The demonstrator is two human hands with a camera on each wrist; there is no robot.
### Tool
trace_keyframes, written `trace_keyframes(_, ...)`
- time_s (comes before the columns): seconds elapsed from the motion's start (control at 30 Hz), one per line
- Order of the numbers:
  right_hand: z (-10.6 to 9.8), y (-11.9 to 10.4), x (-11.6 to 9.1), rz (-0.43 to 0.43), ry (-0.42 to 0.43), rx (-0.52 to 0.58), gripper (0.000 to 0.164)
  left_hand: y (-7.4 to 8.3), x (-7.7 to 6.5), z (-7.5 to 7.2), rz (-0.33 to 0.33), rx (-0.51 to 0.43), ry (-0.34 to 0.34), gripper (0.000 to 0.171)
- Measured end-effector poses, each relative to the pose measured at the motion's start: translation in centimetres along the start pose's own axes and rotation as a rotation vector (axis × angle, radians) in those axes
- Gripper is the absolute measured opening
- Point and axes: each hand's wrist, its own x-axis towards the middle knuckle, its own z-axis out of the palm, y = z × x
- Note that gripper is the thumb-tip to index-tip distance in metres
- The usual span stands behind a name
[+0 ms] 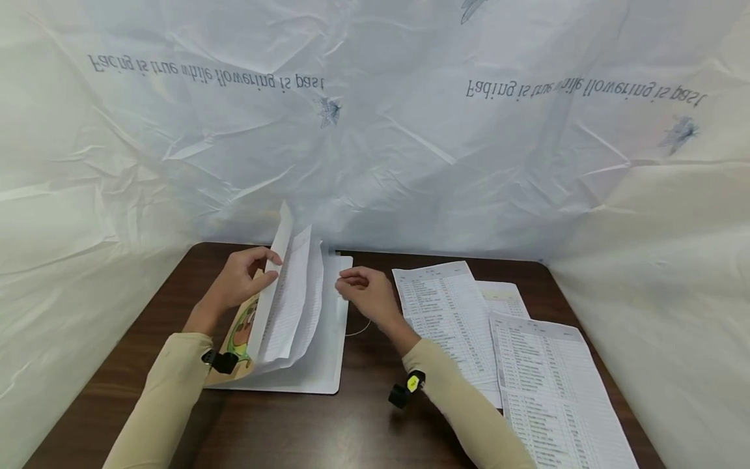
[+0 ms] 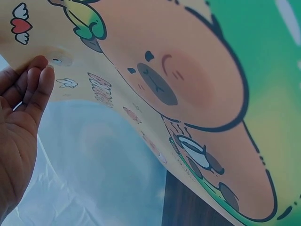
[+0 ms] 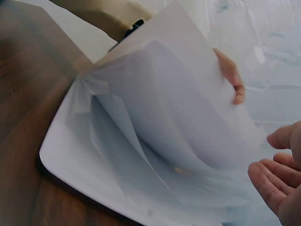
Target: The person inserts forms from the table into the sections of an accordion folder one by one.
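My left hand [image 1: 243, 279] grips the raised front cover [image 1: 271, 280] of a folder by its edge, thumb and fingers on either side. Outside, the cover [image 2: 197, 75] carries a cartoon brown animal on green and cream. Printed sheets [image 1: 291, 293] stand fanned up behind it, bending over the folder's white back board [image 1: 335, 326], which lies on the table. Over that board's right edge hovers my right hand [image 1: 369, 293], fingers loosely bent. In the right wrist view a gap shows between the thumb and fingers of this hand [image 3: 282, 174], with nothing held, beside the loose sheets' edges.
To the right, printed list sheets [image 1: 445, 312] lie on the dark wooden table [image 1: 375, 417], overlapping another sheet [image 1: 556, 384] nearer me. A thin white loop [image 1: 359, 331] sticks out from the folder's right side. White sheeting [image 1: 381, 163] with printed words encloses the table's back and sides.
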Motion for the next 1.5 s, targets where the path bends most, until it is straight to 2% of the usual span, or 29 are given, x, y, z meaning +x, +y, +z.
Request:
trace_keyframes(0.3,-5.8,0.5,-1.2,-0.143,0.124,-0.178,0.032,0.2,0.1,-0.1,0.015,-0.018,0.002,0.022)
trace_keyframes(0.6,-12.0,1.4,-3.7,-0.156,0.229,-0.276,0.037,-0.4,-0.1,0.2,0.011,-0.010,-0.005,0.017)
trace_keyframes(0.83,-16.1,1.7,-6.6,-0.104,0.282,-0.423,0.038,-0.5,-0.1,0.2,0.002,-0.008,0.001,0.016)
trace_keyframes(1.07,-19.5,3.0,-9.5,-0.014,0.361,-0.555,0.043,-0.6,-0.1,0.3,0.012,-0.013,-0.001,0.016)
trace_keyframes(1.33,-23.2,4.7,-12.9,0.078,0.445,-0.671,0.045,-0.5,0.0,0.4,0.016,-0.020,0.001,0.017)
trace_keyframes(1.5,-25.5,5.3,-14.9,0.150,0.481,-0.700,0.047,-0.5,-0.1,0.4,0.000,-0.026,0.006,0.017)
